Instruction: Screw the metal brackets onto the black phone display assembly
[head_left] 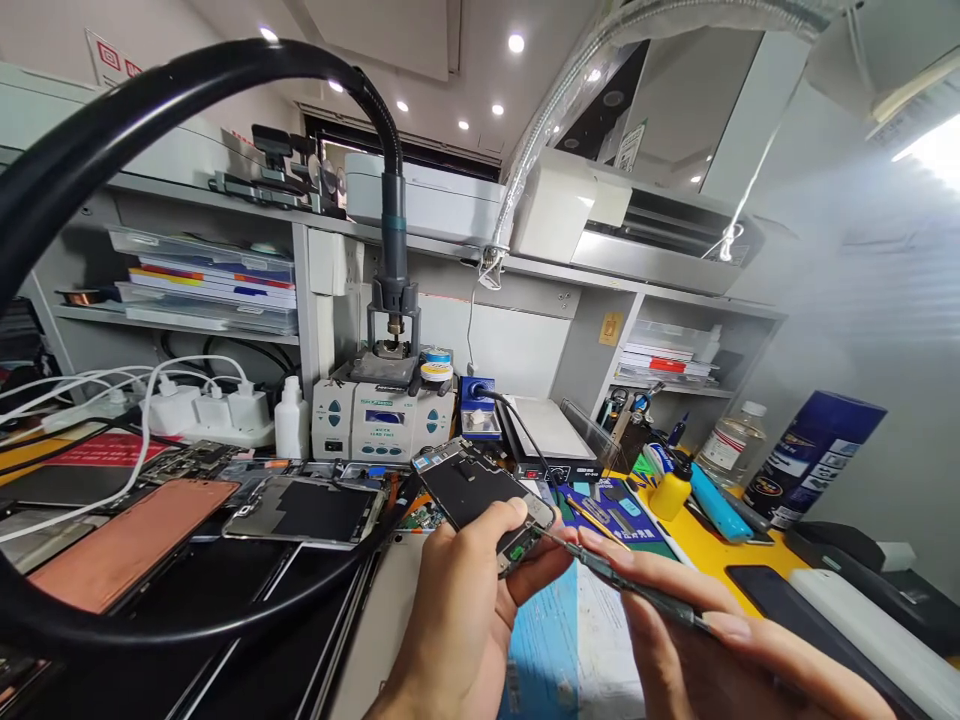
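While the left hand [465,590] is pinching the phone part [469,485], thumb on top and fingers beneath, the right hand [697,630] is gripping a screwdriver [637,583] between thumb and fingers. The part is tilting above the bench's near middle; the screwdriver's tip is pointing at its near right edge, though contact is hard to tell. Below the hands, a blue sheet [540,640] is offering some bare room. To the left, a screen [311,510] and a pink panel [139,540] are crowding the surface; to the right, a yellow mat [778,552] is showing gaps between items. At the far side, the station [384,425] is showing "LEAD FREE". Lettering on the clear bottle [729,440] and spray can [814,455] is staying too small to read.
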